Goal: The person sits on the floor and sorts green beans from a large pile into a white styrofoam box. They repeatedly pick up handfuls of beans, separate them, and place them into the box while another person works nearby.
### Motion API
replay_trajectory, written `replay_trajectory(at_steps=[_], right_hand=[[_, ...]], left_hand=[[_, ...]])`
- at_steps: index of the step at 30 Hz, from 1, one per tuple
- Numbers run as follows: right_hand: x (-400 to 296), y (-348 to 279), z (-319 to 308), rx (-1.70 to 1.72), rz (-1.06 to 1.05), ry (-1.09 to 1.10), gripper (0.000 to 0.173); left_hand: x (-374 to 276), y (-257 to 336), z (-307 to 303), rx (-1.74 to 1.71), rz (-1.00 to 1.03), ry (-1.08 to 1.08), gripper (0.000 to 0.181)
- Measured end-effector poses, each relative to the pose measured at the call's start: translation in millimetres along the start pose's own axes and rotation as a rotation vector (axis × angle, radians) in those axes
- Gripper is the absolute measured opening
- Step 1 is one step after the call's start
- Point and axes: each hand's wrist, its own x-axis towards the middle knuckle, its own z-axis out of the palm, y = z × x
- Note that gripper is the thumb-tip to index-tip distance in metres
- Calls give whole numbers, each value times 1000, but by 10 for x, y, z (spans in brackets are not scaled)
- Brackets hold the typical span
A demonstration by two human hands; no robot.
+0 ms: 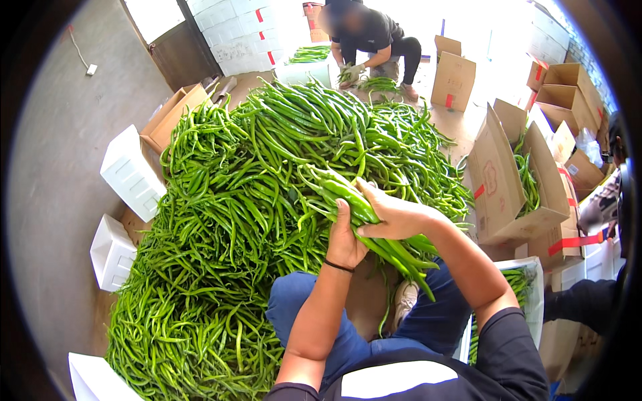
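Note:
A bundle of long green chili peppers (351, 198) lies across both my hands, above my knees. My left hand (347, 239) wraps the bundle from below, its thumb up along the near side; a dark band circles that wrist. From the right, my right hand (393, 210) closes over the top of the same peppers. Their lower ends hang out past my hands toward my right thigh. In front of me and to my left spreads a large heap of loose green chili peppers (235, 210), its near edge by my left knee.
White foam boxes (131, 173) and an opened carton (175, 118) line the heap's left side. At right stands a cardboard box (501, 185) holding peppers, with a foam box (535, 295) of peppers by my hip. A gloved co-worker (373, 45) crouches beyond the heap; another person (602, 210) is at far right.

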Motion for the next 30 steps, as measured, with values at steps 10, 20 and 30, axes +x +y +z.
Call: replay_trajectory(at_steps=[10, 20, 30], right_hand=[[-119, -778, 108, -149, -256, 443, 67], [-993, 1789, 2790, -79, 285, -207, 22], [-1531, 1344, 4134, -491, 367, -765, 31]], left_hand=[[-374, 756, 100, 332, 271, 289, 35], [-1042, 1773, -11, -227, 518, -317, 35], [-1034, 1779, -122, -62, 512, -393, 45]])
